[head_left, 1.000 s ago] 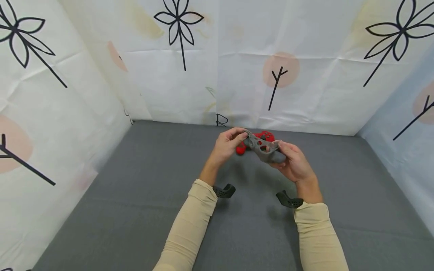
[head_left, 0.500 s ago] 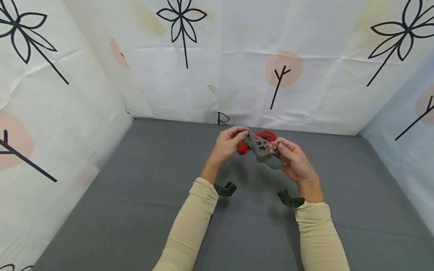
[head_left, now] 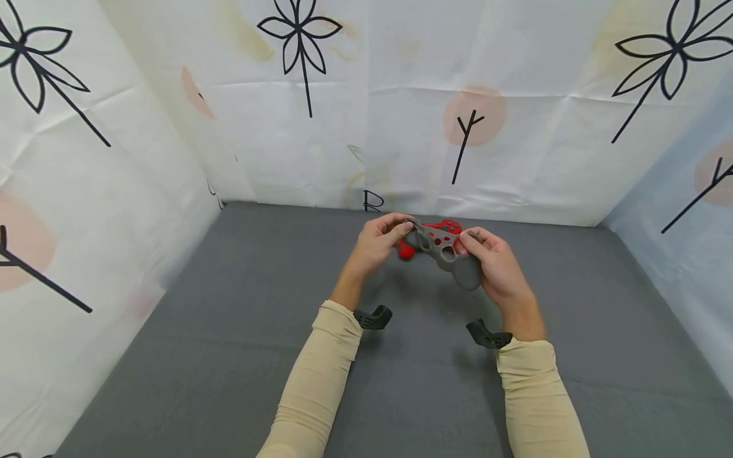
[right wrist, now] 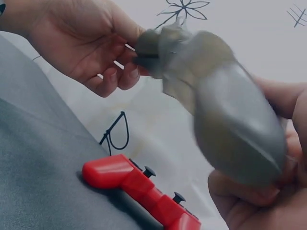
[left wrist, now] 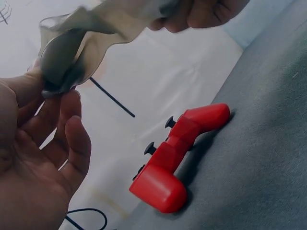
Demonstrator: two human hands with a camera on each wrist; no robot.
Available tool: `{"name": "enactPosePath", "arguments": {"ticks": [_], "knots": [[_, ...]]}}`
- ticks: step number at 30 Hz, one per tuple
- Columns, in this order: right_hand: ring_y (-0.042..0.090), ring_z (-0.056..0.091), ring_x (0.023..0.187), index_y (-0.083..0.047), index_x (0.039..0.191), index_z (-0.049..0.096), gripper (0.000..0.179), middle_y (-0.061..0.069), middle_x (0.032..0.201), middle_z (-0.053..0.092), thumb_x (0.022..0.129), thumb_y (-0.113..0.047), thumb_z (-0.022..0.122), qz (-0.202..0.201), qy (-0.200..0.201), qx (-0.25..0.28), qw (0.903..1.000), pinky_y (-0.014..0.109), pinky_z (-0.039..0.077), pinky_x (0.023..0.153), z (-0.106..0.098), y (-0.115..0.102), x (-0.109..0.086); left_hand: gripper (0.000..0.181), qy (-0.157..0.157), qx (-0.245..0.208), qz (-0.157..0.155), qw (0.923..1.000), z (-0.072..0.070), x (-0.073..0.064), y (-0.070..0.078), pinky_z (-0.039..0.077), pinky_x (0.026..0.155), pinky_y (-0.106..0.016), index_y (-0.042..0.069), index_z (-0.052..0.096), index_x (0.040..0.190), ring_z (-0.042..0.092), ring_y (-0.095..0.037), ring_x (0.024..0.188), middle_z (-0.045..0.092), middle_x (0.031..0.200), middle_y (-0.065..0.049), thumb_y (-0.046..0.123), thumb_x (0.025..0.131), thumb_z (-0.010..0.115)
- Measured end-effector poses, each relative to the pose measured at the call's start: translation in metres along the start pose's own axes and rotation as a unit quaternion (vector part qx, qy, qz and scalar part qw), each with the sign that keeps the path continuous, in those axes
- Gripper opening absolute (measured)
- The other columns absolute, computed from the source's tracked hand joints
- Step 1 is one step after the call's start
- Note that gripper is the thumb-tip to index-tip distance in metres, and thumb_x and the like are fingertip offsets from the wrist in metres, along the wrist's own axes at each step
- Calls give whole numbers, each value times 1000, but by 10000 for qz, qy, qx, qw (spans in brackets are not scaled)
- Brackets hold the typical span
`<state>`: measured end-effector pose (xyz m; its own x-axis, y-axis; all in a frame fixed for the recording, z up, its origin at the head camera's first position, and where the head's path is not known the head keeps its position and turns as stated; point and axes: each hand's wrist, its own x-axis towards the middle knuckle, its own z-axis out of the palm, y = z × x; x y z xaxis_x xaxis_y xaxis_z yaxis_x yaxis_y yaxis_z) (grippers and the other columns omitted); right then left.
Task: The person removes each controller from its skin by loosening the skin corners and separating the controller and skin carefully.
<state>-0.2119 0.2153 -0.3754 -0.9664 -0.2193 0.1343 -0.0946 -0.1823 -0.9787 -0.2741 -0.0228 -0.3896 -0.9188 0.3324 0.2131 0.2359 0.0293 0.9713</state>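
Note:
A grey, flexible game controller cover [head_left: 441,245] with round cut-outs is stretched between my two hands above the table. My left hand [head_left: 378,245] pinches its left end between thumb and fingers. At the right grip, my right hand [head_left: 498,264] holds the cover by its edge, thumb on top. The cover's rounded grip [right wrist: 240,124] shows large in the right wrist view. Behind and below it, a red game controller [left wrist: 165,163] with black thumbsticks lies on the table, apart from both hands. From the head view, the cover hides part of that controller.
A dark grey cloth covers the table [head_left: 246,331]. White printed fabric walls [head_left: 401,127] stand at the back and both sides, the back one close behind the controller. A black curved bracket [head_left: 373,317] sits at each wrist.
Bunched at first, the cover now lies flatter, with its right grip fuller and turned down. My right fingers have shifted their hold along its edge. The red controller stays put.

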Motion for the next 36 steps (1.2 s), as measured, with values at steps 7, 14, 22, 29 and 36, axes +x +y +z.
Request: {"name": "enactPosePath", "arguments": {"ticks": [7,14,22,29,36], "knots": [[5,49,66,-10,99,60,22,-8,79,57,102,-31,62,239,737,-272,9966,19,43,58,-4,2,3,28,-614,-185,70,9979,1,-2,6,47,75,-24,2,68,124,56,-17,82,63,87,7,20,105,59],[4,50,58,-12,94,62,25,-10,70,56,100,-36,66,579,982,-659,9913,20,44,55,-3,3,4,29,-1141,-359,47,9928,0,-6,11,48,78,-27,-7,64,126,59,-10,83,66,89,11,11,105,55],[3,50,56,-9,95,63,27,-11,69,56,101,-35,65,592,1024,-756,9901,20,44,54,-2,6,4,24,-1381,-1036,-230,9847,2,-6,7,43,75,-27,7,66,89,51,-11,74,56,78,6,14,107,51],[3,52,60,-12,95,62,24,-11,73,58,101,-36,64,497,1052,-902,9891,20,46,56,0,3,5,27,-1415,-840,-165,9862,3,-7,10,44,77,-29,11,61,86,50,-16,75,52,80,1,20,108,48],[6,60,74,-6,99,61,20,-7,79,63,101,-25,64,-366,1061,-411,9928,19,54,67,-5,-1,2,25,-1223,-681,-277,9898,4,-5,14,53,78,-29,8,56,127,58,-13,101,58,115,-1,21,106,53]]}}
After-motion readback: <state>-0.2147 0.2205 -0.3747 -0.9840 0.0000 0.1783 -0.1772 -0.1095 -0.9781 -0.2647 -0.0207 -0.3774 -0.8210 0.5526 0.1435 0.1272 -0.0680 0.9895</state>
